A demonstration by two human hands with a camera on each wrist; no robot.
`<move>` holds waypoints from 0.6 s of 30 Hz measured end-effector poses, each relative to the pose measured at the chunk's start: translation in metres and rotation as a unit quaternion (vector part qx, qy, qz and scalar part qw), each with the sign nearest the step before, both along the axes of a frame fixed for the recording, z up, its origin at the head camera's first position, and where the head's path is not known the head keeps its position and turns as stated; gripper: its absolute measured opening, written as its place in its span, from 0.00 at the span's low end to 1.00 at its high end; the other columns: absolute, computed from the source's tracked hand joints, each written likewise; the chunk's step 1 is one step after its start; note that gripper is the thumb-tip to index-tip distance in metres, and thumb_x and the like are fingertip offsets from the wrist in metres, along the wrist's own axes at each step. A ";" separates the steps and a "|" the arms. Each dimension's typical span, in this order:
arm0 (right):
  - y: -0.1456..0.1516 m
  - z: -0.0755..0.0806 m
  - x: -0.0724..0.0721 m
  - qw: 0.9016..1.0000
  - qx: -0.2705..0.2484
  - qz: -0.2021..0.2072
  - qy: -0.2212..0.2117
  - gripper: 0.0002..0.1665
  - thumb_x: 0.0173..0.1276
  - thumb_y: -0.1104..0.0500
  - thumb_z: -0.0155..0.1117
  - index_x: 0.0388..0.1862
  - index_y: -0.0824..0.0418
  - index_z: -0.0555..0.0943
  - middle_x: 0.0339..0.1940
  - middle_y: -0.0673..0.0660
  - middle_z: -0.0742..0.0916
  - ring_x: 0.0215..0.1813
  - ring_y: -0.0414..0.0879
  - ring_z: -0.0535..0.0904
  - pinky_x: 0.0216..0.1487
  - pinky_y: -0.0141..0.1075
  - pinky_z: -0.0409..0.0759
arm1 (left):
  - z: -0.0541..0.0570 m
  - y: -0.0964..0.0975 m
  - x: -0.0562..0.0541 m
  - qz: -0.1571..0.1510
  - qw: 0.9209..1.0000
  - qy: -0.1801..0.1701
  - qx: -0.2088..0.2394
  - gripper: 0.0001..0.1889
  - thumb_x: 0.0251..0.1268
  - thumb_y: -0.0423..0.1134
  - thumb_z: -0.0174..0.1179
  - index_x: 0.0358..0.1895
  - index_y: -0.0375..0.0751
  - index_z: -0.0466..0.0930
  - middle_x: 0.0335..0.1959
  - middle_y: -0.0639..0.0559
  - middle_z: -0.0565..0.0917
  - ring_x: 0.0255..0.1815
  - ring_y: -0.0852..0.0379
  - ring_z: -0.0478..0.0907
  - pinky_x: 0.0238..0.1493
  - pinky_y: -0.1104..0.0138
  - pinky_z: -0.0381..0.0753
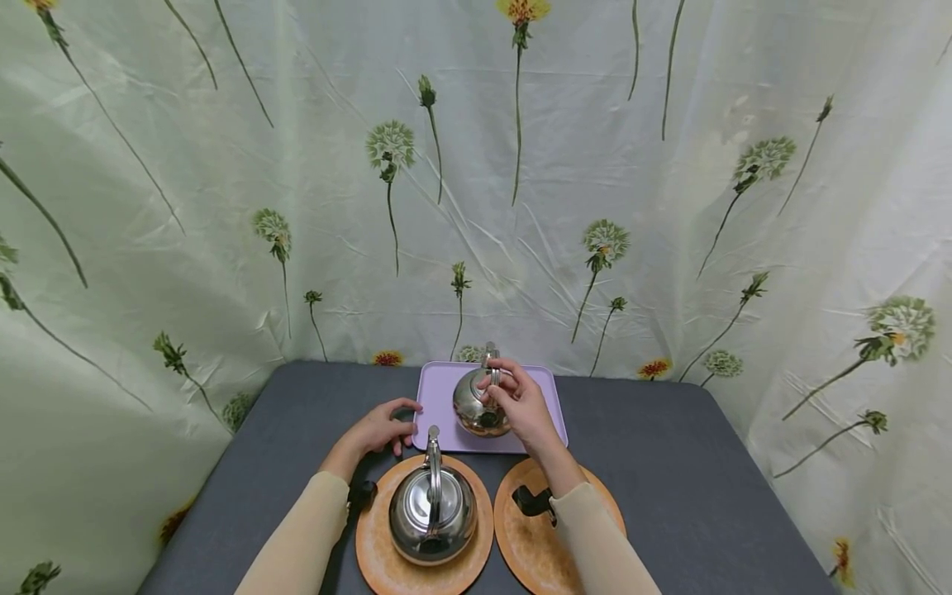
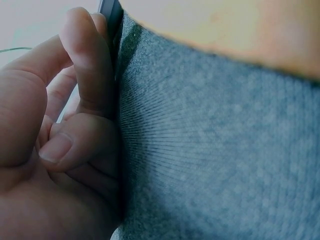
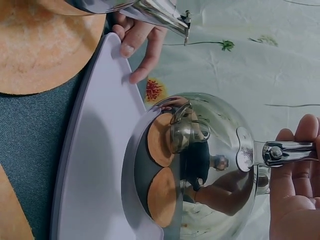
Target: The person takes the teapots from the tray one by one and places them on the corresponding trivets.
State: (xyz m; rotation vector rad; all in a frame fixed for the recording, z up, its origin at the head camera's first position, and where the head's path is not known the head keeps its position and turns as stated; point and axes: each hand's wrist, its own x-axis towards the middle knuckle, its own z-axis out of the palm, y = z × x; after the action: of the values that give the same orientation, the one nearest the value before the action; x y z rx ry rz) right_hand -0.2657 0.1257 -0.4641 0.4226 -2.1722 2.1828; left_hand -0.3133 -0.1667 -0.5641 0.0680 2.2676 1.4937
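Note:
My right hand [image 1: 517,401] grips the upright handle of a small shiny steel kettle [image 1: 476,406], which overlaps the lilac tray [image 1: 435,397] at the back of the table. In the right wrist view, that kettle's rounded side [image 3: 210,200] mirrors the room, and the fingers curl round its metal handle [image 3: 292,151]. My left hand [image 1: 381,427] is at the tray's left edge, fingertips right at the rim and fingers loosely bent. Close up in the left wrist view, the left fingers [image 2: 90,65] lie beside the grey cloth.
A second steel kettle [image 1: 433,516] stands on the left round orange-brown mat [image 1: 372,537], its spout toward the tray. The right round mat [image 1: 513,529] lies partly under my right forearm. Grey cloth [image 1: 654,463] covers the table. Behind hangs a pale flowered curtain [image 1: 335,248].

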 end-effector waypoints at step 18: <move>0.019 0.003 0.018 1.000 -0.008 0.003 -0.016 0.26 0.80 0.70 0.57 0.75 0.62 0.72 0.43 0.52 0.88 0.40 0.40 0.86 0.52 0.32 0.85 | 0.001 0.000 0.000 -0.001 1.000 0.000 -0.002 0.23 0.75 0.38 0.64 0.70 0.47 0.76 0.23 0.51 0.84 0.14 0.60 0.76 0.17 0.70 0.62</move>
State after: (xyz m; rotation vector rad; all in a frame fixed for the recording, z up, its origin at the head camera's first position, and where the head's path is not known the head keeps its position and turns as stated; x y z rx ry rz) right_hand -0.2482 0.1446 -0.4607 0.3983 -2.1699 2.2239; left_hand -0.3131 -0.1671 -0.5630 0.0695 2.2693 1.4890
